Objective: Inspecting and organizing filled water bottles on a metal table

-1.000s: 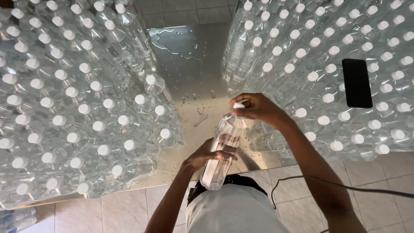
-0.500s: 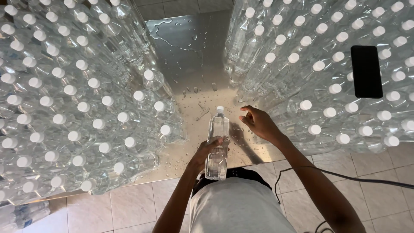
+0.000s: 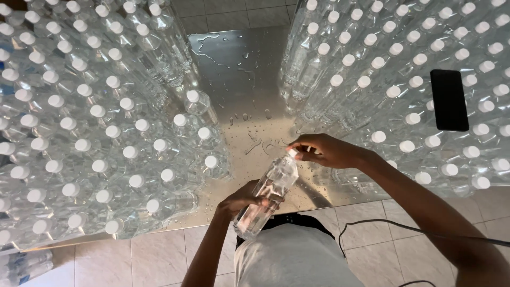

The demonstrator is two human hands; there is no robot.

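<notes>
Clear plastic everywhere in this shot, honestly. The one that matters is the water bottle held out over the near edge of the wet metal surface, tilted so its long axis runs from the base down by the person's body up and away to the white cap. Left hand is wrapped around the lower body of it, fingers clamped on the plastic, so the bottle basically sticks up and to the right out of that grip. Right hand is up at the far end, fingers pinched together right on the cap, touching it, so it's clearly the hand nearer the top while the left owns the bottom. Off to the left of the left hand's fingers there's a big block of capped bottles standing upright and packed tight, and beyond the right hand's fingers another block with a black phone lying on top of the caps. Water droplets sit on the bare strip between the two blocks, just past the cap. A dark cable trails over the tiled floor under the right arm.
</notes>
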